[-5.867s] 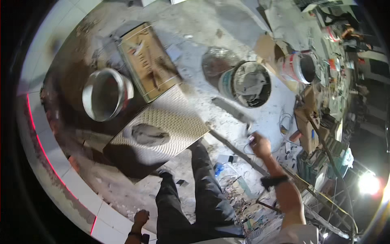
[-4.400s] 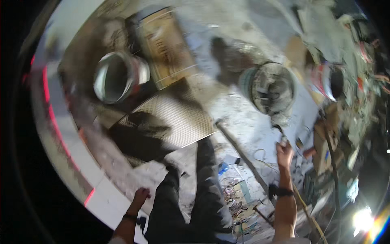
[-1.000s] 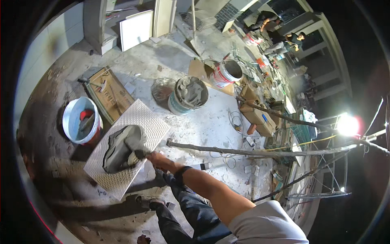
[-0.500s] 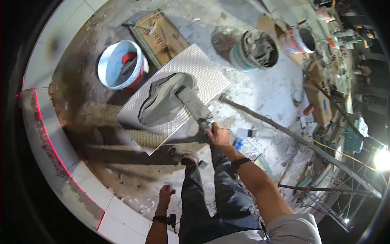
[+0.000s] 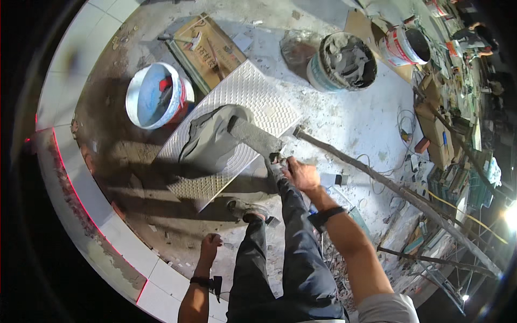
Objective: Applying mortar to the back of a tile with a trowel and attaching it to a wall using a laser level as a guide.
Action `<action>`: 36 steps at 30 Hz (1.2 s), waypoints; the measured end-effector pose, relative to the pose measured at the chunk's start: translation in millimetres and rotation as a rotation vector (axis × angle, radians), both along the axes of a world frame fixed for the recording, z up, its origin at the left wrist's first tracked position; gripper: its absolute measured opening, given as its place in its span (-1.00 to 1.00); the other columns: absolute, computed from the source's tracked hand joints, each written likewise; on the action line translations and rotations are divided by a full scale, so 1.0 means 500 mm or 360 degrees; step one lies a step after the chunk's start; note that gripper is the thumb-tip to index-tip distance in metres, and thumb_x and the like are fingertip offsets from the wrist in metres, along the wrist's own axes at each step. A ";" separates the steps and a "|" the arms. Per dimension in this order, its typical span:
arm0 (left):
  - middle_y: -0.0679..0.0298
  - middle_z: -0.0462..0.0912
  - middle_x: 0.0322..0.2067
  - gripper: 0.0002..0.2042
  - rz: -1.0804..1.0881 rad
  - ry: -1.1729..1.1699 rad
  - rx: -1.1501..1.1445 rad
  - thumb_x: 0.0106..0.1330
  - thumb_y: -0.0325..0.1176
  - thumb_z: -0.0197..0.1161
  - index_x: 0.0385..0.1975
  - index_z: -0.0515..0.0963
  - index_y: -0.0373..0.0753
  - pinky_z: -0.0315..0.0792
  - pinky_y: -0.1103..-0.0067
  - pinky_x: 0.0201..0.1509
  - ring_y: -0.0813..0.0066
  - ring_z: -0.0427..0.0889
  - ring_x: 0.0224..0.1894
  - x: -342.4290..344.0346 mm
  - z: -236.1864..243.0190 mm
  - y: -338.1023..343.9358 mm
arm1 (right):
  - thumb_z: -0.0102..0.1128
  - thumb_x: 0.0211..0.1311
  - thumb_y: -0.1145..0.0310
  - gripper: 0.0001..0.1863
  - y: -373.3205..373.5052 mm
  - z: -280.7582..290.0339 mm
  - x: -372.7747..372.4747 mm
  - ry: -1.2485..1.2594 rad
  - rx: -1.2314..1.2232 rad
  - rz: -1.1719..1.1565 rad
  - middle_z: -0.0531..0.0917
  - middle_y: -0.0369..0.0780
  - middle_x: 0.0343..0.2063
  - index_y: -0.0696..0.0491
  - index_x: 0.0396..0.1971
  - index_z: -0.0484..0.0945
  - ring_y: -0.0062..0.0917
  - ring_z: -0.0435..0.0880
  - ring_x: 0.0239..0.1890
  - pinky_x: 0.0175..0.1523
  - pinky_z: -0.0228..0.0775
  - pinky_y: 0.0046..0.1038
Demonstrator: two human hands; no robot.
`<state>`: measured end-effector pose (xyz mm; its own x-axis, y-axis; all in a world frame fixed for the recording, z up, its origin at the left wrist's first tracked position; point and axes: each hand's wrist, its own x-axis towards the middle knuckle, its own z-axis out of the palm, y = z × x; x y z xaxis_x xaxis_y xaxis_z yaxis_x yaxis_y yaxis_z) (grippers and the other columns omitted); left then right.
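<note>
My right hand is closed round the handle of a trowel, just in front of my right leg. The trowel's grey, mortar-coated blade reaches left over a pale tile with a ridged face. Wet grey mortar is heaped and smeared on the tile's middle, and the blade overlaps its right side; whether it presses in, I cannot tell. My left hand hangs low beside my left leg, fingers curled, with nothing visible in them.
A white bucket with a red-and-dark item inside stands left of a cardboard box. Beyond the tile is a mortar-filled bucket. A long pole slants across the right. Pale tiles with a red laser line border the left.
The trowel blade has turned to lie more sideways over the mortar. My left hand has moved slightly up and left. The whole view has shifted a little.
</note>
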<state>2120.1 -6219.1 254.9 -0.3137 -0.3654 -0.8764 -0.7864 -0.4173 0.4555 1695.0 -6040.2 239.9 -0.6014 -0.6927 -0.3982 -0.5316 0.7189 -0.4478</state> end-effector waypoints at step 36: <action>0.18 0.60 -0.20 -0.64 -0.0052 -0.0661 0.0060 0.19 -0.31 0.19 -0.08 0.48 -0.42 0.36 0.58 0.01 0.49 0.53 -0.12 -0.287 0.040 -0.008 | 0.08 0.05 -0.07 -0.49 -0.035 -0.077 -0.969 -0.0123 0.0776 -0.0661 0.63 -0.03 -0.27 0.09 -0.21 0.54 -0.15 0.59 -0.14 -0.11 0.40 -0.20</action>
<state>1976.5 -6223.2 275.0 0.0586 -0.3265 -0.9434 -0.9131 -0.3995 0.0815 1210.5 -6057.7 201.6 -0.7374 -0.1367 -0.6615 -0.1444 0.9886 -0.0434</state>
